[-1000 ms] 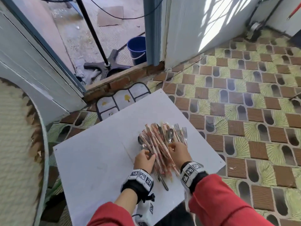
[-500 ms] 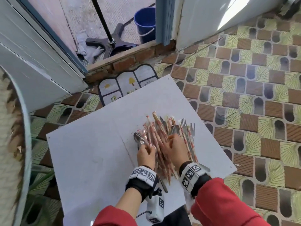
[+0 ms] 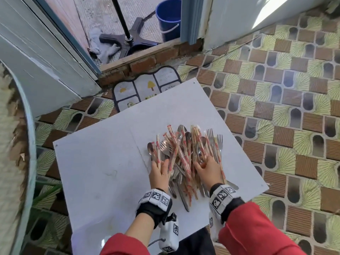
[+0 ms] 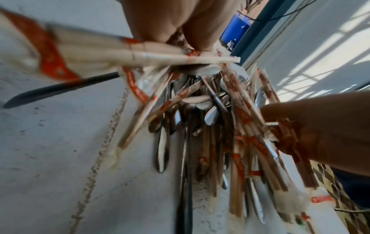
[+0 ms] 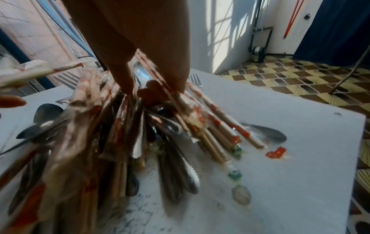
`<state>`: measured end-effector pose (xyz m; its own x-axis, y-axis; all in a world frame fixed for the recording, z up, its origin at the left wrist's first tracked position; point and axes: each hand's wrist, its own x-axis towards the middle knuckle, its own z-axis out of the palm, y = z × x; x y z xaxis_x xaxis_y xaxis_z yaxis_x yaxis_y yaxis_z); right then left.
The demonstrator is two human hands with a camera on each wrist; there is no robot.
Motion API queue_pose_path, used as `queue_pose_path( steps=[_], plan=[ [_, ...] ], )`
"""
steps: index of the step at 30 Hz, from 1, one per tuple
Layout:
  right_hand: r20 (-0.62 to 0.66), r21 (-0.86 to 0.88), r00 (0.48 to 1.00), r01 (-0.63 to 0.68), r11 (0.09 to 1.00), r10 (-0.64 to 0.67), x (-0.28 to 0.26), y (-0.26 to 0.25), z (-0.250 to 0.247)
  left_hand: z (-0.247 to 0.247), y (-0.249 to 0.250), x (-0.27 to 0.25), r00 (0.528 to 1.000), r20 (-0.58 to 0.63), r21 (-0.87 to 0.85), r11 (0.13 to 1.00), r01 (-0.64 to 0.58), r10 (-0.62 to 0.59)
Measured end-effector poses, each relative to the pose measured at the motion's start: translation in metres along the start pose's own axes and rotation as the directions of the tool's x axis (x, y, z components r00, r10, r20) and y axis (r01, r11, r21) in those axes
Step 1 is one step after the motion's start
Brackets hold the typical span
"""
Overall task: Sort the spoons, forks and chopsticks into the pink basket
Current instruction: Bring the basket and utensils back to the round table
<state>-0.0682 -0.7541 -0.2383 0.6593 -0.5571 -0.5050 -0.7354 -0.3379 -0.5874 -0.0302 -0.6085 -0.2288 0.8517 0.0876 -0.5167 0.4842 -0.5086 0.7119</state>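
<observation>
A mixed pile (image 3: 185, 157) of paper-wrapped chopsticks, steel spoons and forks lies on a white board (image 3: 103, 172). Fork heads (image 3: 214, 135) stick out at its far right, and a spoon bowl (image 3: 151, 148) at its left. My left hand (image 3: 161, 164) is on the pile's near left side and holds wrapped chopsticks (image 4: 140, 52), which are raised off the board. My right hand (image 3: 202, 162) digs into the pile's near right side, its fingers (image 4: 290, 126) curled round several chopsticks. No pink basket is in view.
The board sits low over a patterned tile floor (image 3: 276, 107). Behind it are a doormat (image 3: 147, 89), a brick threshold, a black stand base (image 3: 128, 41) and a blue bucket (image 3: 168, 17). A round table edge (image 3: 27, 144) curves at the left. Wrapper scraps (image 5: 276, 152) lie on the board.
Both hands have pushed further into the pile and moved apart, loosening and spreading it. The left hand now has chopsticks lifted. The head view has tilted down.
</observation>
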Motion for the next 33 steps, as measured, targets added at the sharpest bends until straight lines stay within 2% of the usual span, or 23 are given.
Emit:
queue_pose_path(
  steps=[4,9,11,15,18,19,21,23,25,26,29,31,33],
  plan=[
    [0.010,0.019,0.999,0.041,0.999,-0.041,0.006,-0.002,0.007,0.005,-0.006,0.014,0.999,-0.032,-0.069,0.997,0.038,-0.041],
    [-0.018,0.069,0.998,0.069,0.995,-0.068,0.006,-0.003,0.003,-0.005,-0.004,0.024,0.984,-0.177,-0.185,0.982,-0.025,-0.009],
    [0.007,0.102,0.997,0.081,0.991,-0.082,0.001,-0.006,-0.001,-0.013,0.002,0.024,0.968,-0.250,-0.232,0.971,-0.061,0.001],
    [0.049,0.127,0.977,0.199,0.972,-0.206,-0.006,-0.018,-0.008,-0.034,0.012,0.033,0.920,-0.390,-0.266,0.952,-0.148,0.034],
    [0.072,0.178,0.981,0.166,0.970,-0.181,-0.009,-0.028,-0.008,-0.045,0.017,0.037,0.897,-0.438,-0.233,0.956,-0.178,0.060],
    [0.065,0.188,0.982,0.162,0.969,-0.177,-0.011,-0.030,-0.007,-0.046,0.017,0.039,0.896,-0.441,-0.212,0.963,-0.165,0.057],
    [0.042,0.198,0.982,0.173,0.965,-0.184,-0.012,-0.032,-0.004,-0.047,0.009,0.042,0.929,-0.370,-0.124,0.990,-0.070,0.019],
    [0.041,0.205,0.978,0.191,0.960,-0.204,-0.015,-0.033,0.001,-0.040,-0.003,0.044,0.979,-0.195,0.049,0.997,0.066,-0.056],
    [0.053,0.164,0.970,0.224,0.961,-0.235,-0.018,-0.032,0.009,-0.030,-0.019,0.043,0.992,-0.049,0.143,0.982,0.124,-0.119],
    [0.061,0.128,0.965,0.247,0.961,-0.256,-0.020,-0.032,0.013,-0.024,-0.024,0.043,0.990,-0.019,0.154,0.978,0.139,-0.138],
    [0.111,0.021,0.930,0.350,0.936,-0.350,-0.028,-0.029,0.025,-0.008,-0.033,0.040,0.983,-0.016,0.141,0.973,0.184,-0.184],
    [0.158,-0.144,0.909,0.407,0.902,-0.385,-0.032,-0.025,0.033,-0.006,-0.030,0.036,0.979,-0.044,0.093,0.975,0.201,-0.198],
    [0.184,-0.304,0.911,0.410,0.860,-0.369,-0.031,-0.022,0.038,-0.011,-0.029,0.031,0.981,-0.083,0.013,0.984,0.175,-0.174]
  ],
)
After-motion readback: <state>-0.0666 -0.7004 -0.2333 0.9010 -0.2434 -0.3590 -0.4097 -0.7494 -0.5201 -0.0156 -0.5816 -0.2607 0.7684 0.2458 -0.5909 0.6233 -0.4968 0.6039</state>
